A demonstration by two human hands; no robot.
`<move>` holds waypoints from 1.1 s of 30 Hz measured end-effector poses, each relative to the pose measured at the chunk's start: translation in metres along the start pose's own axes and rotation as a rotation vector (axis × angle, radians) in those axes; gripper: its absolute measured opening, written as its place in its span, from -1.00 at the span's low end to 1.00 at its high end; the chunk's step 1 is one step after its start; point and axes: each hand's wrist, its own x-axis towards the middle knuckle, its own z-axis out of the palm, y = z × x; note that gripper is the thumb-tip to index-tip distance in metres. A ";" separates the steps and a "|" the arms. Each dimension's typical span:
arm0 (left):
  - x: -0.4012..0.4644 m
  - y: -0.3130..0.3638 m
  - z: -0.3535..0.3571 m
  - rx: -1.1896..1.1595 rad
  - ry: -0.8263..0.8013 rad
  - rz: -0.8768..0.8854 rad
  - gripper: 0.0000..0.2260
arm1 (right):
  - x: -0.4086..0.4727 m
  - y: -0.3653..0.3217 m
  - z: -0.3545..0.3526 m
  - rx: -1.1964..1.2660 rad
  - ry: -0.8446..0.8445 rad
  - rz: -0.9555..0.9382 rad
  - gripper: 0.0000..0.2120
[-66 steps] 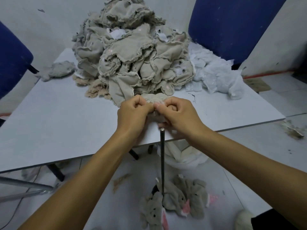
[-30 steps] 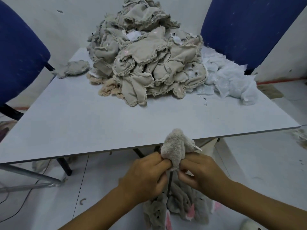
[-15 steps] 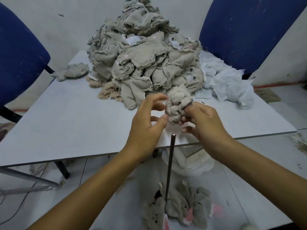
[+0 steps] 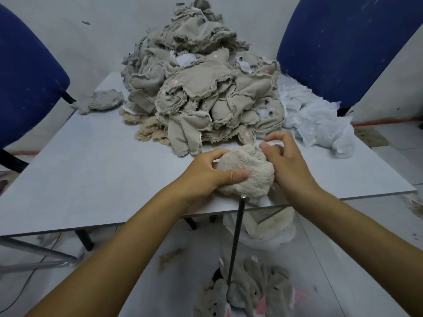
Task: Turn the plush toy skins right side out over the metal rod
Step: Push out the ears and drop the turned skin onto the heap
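We hold a fluffy cream plush skin (image 4: 248,173) in both hands, just above the near edge of the grey table (image 4: 96,170). The fuzzy side is out and it looks like a soft ball. Our left hand (image 4: 211,175) wraps around its left side, with the thumb pressed flat on the front. Our right hand (image 4: 285,164) is at the top right of it, fingers curled, pinching a bit of the skin by a small white tag. The right palm rests against the side of the ball.

The thin dark metal rod (image 4: 235,241) stands up from the floor below. Its shiny tip sits right at the bottom of the skin we hold. We cannot tell if the tip is inside it.

At the bottom of the rod, grey plush toys (image 4: 254,294) with pink bits lie in a heap on the floor. A bag of pale soft stuff (image 4: 270,227) sits under the table.

On the table behind our hands is a tall pile of inside-out skins (image 4: 201,88), all tan with ragged edges. One more grey skin (image 4: 103,101) lies alone to the left of the pile. Crumpled white plastic (image 4: 315,120) lies to the right. A blue chair (image 4: 343,42) stands behind the table on the right, and another blue chair (image 4: 25,74) on the left.
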 end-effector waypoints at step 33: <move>0.012 0.001 -0.005 0.272 0.515 0.138 -0.85 | -0.006 -0.005 -0.002 -0.605 -0.025 -0.551 -0.98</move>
